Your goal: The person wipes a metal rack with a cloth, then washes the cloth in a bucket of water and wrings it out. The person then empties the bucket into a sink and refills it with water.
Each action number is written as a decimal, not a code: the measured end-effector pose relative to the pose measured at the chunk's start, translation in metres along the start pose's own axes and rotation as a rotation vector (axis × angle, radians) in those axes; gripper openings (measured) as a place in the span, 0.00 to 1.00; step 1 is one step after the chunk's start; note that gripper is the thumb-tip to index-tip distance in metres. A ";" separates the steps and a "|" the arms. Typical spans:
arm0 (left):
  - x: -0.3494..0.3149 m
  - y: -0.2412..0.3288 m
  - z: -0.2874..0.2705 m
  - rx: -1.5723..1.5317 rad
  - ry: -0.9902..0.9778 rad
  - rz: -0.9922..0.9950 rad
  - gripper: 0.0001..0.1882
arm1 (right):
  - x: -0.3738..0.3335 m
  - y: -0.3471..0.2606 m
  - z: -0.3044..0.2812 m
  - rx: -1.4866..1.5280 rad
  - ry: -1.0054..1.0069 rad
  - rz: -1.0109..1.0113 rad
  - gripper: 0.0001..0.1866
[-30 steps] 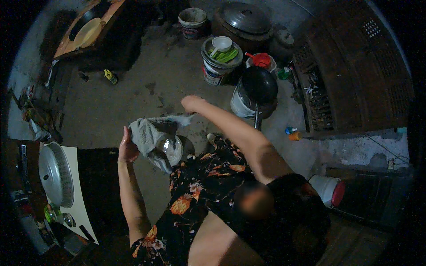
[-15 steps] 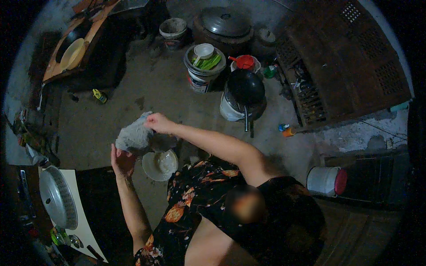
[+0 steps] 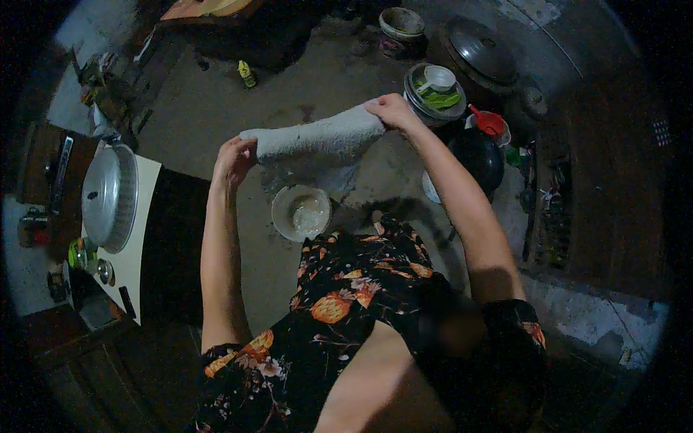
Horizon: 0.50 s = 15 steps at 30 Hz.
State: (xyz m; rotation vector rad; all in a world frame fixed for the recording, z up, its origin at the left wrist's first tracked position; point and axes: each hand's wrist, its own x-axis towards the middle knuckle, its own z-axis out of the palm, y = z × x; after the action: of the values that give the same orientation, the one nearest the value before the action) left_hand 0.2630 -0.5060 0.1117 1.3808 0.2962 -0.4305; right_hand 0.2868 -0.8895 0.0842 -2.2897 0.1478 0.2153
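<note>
Head view: my left hand (image 3: 232, 160) and right hand (image 3: 392, 110) each clamp an end of the grey cloth (image 3: 317, 137), now pulled out taut above the white bowl (image 3: 301, 212); earlier it hung bunched.

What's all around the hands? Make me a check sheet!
Surface: bare grey floor, stained.
Job's things: grey cloth stretched between both hands above a white bowl.
Clutter: bucket with greens, black wok, red scoop, lidded pot.
Grippers: left hand and right hand each grip a cloth end.
Cables: nothing seen.
Surroundings: metal lid on a white counter, dim room.
</note>
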 end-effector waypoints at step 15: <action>0.028 -0.048 0.054 0.475 -0.306 -0.003 0.27 | -0.110 0.072 0.018 -0.462 -0.062 -0.267 0.10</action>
State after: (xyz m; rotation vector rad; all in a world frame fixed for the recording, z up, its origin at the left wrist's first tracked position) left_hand 0.2634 -0.5693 0.0659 1.7463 -0.0631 -0.7381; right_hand 0.1641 -0.9200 0.0422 -2.7238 -0.2670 0.1959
